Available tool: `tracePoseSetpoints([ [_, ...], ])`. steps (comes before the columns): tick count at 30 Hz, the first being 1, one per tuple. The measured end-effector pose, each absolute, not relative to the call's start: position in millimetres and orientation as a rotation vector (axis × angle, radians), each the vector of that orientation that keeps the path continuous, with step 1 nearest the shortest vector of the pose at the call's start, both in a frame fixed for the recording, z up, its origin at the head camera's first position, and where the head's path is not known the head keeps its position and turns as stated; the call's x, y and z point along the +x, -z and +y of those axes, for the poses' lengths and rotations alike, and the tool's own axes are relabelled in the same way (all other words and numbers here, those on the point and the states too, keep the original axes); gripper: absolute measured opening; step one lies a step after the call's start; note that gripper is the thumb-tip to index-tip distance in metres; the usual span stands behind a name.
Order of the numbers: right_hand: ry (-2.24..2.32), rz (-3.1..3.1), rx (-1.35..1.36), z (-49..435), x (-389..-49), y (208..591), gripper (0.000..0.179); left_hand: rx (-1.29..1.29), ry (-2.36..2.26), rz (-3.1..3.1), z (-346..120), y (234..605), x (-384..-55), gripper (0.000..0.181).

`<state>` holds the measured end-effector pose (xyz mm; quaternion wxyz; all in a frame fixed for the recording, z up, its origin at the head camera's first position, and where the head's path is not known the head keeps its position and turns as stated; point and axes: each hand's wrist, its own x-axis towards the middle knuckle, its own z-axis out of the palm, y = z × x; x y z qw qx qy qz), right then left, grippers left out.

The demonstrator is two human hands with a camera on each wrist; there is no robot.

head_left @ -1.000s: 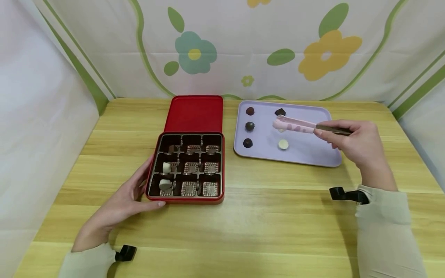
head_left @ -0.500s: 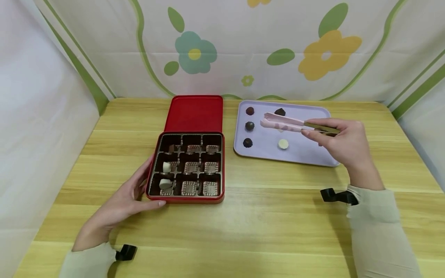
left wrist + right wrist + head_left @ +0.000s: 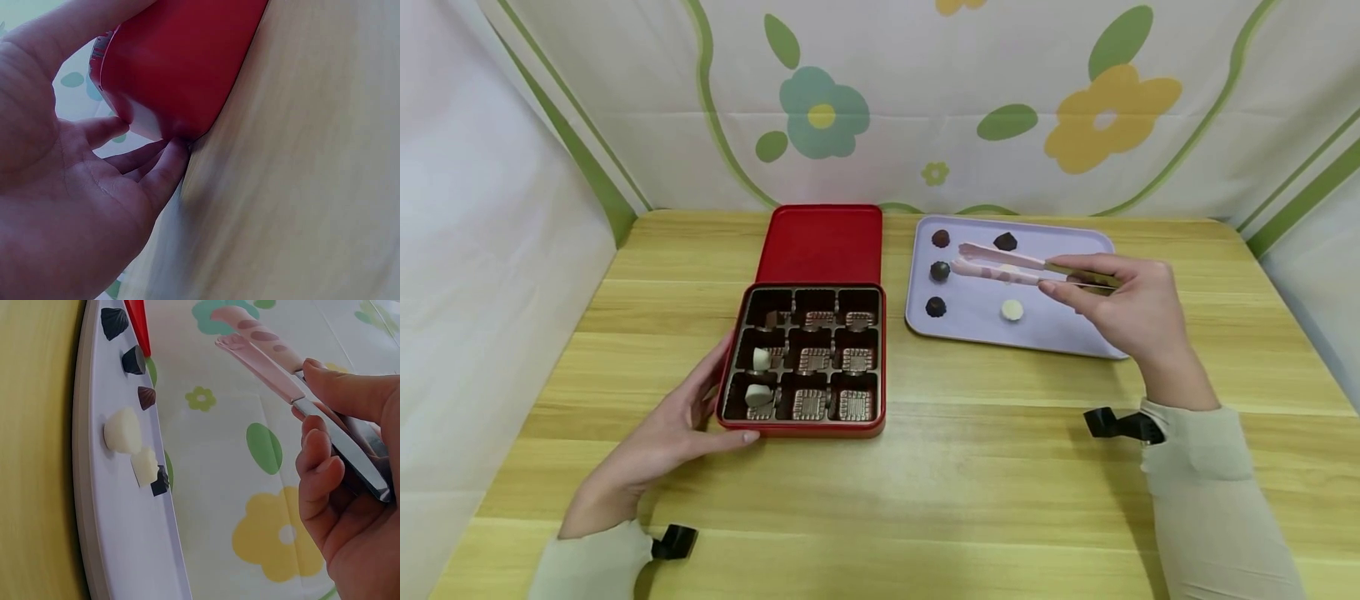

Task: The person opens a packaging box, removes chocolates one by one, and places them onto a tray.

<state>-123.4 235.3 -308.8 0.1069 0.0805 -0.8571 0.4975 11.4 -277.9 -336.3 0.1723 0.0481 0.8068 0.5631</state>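
My left hand (image 3: 673, 433) holds the near left corner of a red chocolate box (image 3: 820, 432), thumb along the front and fingers at the left side. In its left column of compartments sit a brown chocolate (image 3: 772, 320) and two white chocolates (image 3: 758, 395). My right hand (image 3: 1138, 312) grips pink-tipped tongs (image 3: 981, 268) by their metal handles. Their tips are apart with nothing between them, raised over the lilac tray (image 3: 970, 323). Several dark chocolates (image 3: 940, 272) and a round white chocolate (image 3: 1012, 310) lie there; another pale chocolate (image 3: 145, 467) is mostly behind the tongs in the head view.
The box's red lid (image 3: 820, 246) lies folded back behind it. A flowered curtain (image 3: 925, 108) hangs along the table's back edge, with pale cloth (image 3: 490, 250) at the sides. Bare wooden table (image 3: 940, 483) shows in front of box and tray.
My right hand has moved left over the tray with the tongs, whose tips have spread wider apart. The left hand and the box have stayed in place.
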Motion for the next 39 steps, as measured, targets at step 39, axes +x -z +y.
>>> tracePoseSetpoints([
  [39,-1.181,-2.474,1.188,70.9,-144.5,278.3,0.023,0.145,-1.606,2.304,-276.4,334.5,14.1,0.120],
])
